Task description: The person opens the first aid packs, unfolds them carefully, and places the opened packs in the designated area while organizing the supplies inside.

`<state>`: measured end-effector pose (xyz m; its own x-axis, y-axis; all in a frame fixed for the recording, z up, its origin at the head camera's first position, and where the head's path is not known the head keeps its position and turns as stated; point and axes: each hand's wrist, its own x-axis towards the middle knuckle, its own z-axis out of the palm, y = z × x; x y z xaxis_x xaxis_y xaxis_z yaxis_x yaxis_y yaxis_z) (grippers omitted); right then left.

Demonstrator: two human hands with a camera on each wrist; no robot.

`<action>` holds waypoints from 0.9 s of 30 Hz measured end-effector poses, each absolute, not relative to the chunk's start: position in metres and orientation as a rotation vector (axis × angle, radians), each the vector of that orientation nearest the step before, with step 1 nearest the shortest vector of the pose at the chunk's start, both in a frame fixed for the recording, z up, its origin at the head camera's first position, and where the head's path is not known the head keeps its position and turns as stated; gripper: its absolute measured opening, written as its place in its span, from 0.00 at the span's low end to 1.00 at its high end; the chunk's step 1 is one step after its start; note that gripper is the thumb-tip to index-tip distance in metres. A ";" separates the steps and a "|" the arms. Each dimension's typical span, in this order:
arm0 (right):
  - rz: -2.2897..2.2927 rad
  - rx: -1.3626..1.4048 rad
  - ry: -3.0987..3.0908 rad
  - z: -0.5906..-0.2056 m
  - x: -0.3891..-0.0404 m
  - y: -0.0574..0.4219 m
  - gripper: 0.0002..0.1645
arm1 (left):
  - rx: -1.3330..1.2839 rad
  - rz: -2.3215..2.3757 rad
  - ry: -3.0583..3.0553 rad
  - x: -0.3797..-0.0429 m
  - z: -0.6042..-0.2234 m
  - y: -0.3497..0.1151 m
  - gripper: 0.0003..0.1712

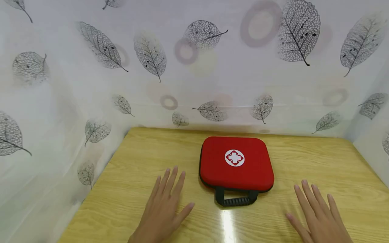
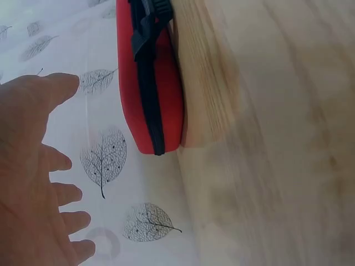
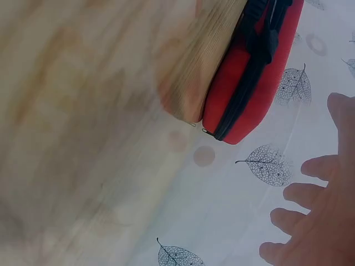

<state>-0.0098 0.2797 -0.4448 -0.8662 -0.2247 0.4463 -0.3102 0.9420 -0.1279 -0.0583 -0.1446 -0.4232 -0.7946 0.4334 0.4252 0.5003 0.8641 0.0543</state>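
Note:
A red first aid kit point(image 1: 237, 172) with a white cross emblem lies flat on the wooden table, its black handle point(image 1: 236, 201) toward me. To its left is my left hand point(image 1: 164, 209), fingers straight and palm down, apart from the case. My right hand point(image 1: 322, 216) is out to the right of the kit, fingers spread, holding nothing. In the left wrist view the kit's side point(image 2: 150, 94) shows a black zipper band beyond the thumb. The right wrist view catches the other end of the kit point(image 3: 244, 83), with a zipper pull at its corner.
The wood-grain table point(image 1: 146, 148) carries the kit near its far middle. White sheeting printed with dark leaves point(image 1: 212, 84) rises behind the table's back edge and along both sides. A bright light reflection falls on the tabletop in front of the handle.

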 end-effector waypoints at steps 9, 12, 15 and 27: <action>0.296 0.514 -2.593 -0.438 -0.033 0.286 0.48 | -0.791 -0.236 -2.695 -0.080 -0.414 -0.134 0.46; 0.339 0.539 -2.612 -0.434 -0.040 0.286 0.49 | -0.826 -0.241 -2.720 -0.086 -0.413 -0.130 0.46; 0.387 0.563 -2.621 -0.430 -0.048 0.285 0.50 | -0.862 -0.243 -2.723 -0.093 -0.412 -0.125 0.47; 0.478 0.605 -2.649 -0.426 -0.084 0.283 0.49 | -0.955 -0.286 -2.861 -0.125 -0.407 -0.096 0.46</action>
<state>-0.0835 0.2832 -0.4255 -0.8351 -0.3411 0.4316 -0.4704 0.8495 -0.2387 -0.1248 -0.0964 -0.4074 -0.7955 0.5831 0.1649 0.6042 0.7840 0.1423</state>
